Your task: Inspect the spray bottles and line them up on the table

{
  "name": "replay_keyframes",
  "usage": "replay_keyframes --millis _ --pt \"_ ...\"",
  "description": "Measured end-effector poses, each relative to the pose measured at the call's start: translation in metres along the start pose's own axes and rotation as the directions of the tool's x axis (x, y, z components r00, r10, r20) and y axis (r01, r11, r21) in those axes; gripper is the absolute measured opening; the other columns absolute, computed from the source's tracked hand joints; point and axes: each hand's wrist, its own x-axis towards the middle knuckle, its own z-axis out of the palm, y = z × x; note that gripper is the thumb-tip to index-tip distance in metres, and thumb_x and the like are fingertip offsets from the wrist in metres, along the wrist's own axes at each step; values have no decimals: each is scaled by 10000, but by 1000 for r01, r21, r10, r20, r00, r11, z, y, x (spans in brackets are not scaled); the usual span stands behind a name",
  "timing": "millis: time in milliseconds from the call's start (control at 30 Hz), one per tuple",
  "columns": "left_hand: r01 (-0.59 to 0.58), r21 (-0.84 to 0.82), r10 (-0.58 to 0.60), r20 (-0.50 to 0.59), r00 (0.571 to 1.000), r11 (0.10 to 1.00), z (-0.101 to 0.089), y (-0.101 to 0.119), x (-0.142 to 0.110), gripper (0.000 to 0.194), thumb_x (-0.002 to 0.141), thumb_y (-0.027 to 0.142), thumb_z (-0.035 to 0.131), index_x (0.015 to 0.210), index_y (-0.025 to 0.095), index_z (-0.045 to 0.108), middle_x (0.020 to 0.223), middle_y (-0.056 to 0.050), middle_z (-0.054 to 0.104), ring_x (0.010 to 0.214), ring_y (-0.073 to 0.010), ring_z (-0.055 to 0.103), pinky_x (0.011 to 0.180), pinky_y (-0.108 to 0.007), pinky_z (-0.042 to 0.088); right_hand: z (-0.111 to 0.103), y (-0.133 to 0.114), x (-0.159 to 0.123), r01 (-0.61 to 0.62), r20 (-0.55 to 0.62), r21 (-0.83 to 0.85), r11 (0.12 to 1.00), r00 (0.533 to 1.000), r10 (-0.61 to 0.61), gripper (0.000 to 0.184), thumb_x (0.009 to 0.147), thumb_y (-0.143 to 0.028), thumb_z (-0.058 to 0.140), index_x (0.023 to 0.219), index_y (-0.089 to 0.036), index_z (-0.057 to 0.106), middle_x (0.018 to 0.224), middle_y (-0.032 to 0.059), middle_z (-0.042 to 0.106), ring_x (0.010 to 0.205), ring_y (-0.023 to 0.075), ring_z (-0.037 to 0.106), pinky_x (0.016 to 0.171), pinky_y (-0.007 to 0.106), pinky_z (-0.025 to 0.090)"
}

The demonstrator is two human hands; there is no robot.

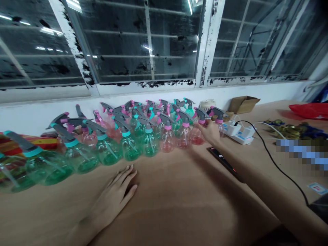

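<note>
My left hand (115, 191) lies on the brown table with its fingers stretched out, holding nothing. At the right end of the front row, my right hand (210, 132) grips a clear pink spray bottle (197, 139) with a grey and pink trigger head; its far fingers are partly hidden. Beside that bottle stands another pink spray bottle (183, 138). Several green spray bottles (131, 148) with grey and turquoise heads continue the row to the left. More spray bottles crowd behind them, many partly covered.
A black device with a lit display (222, 160) lies beneath my right forearm. Farther right are a white power strip (239, 136) with plugs, a black cable (271, 155), an opened cardboard box (242, 105) and a red bag (309, 111). Windows rise behind the table.
</note>
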Motion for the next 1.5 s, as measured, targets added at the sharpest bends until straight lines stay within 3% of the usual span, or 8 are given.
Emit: replay_keyframes --millis 200,467,633,800,967,1233,1367,1500 --pt "-18 23 18 10 1000 1000 0 0 1 474 935 455 386 1327 200 462 1418 -57 414 1296 -249 386 1077 -443 295 -10 -9 -4 -48 41 -23 999 998 49 447 768 -572 521 872 -159 655 813 157 701 742 295 631 630 350 422" --pt "12 44 -14 52 999 999 -5 5 3 470 937 435 367 1302 169 497 1403 -75 433 1288 -244 397 1078 -437 287 -78 -21 -31 -16 51 32 999 999 15 455 746 -588 535 805 -155 661 735 126 700 710 293 644 614 348 426" --pt "19 49 -21 54 998 999 -8 10 3 464 936 412 373 1291 144 507 1394 -97 441 1290 -249 393 1065 -437 306 -99 -57 -71 69 214 250 966 969 -125 397 745 -554 581 815 -170 650 739 78 708 658 246 654 556 311 463" --pt "16 45 -18 36 999 999 -10 16 2 435 947 385 364 1278 142 508 1385 -107 453 1292 -239 390 1061 -407 309 -89 -111 -117 117 382 466 877 868 -318 352 740 -506 630 868 -182 680 791 64 719 704 241 656 601 329 492" --pt "18 36 -20 42 999 999 -13 21 0 412 949 363 379 1267 134 507 1374 -120 464 1285 -249 397 1054 -413 316 -71 -151 -151 92 416 459 884 857 -305 368 735 -525 633 888 -194 679 767 55 717 678 236 650 645 370 495" --pt "21 19 -22 46 999 1000 -15 25 -1 409 951 346 380 1266 117 503 1371 -134 463 1289 -260 388 1061 -422 300 -60 -155 -145 100 466 560 823 783 -412 372 700 -496 690 970 -242 657 987 75 700 938 295 632 853 476 456" --pt "30 10 -30 51 998 1000 -15 25 -2 405 949 334 388 1271 116 497 1375 -133 459 1293 -259 383 1064 -424 300 -51 -155 -134 -64 508 707 705 739 -442 493 728 -460 680 1172 -290 552 1089 54 665 971 266 626 898 478 443" --pt "39 32 -42 77 996 999 -17 27 -2 401 947 319 403 1284 119 487 1384 -123 450 1289 -252 389 1063 -420 305 -36 -166 -127 -212 530 775 595 729 -432 509 725 -449 683 1198 -331 535 1164 34 632 1043 258 597 914 458 437"
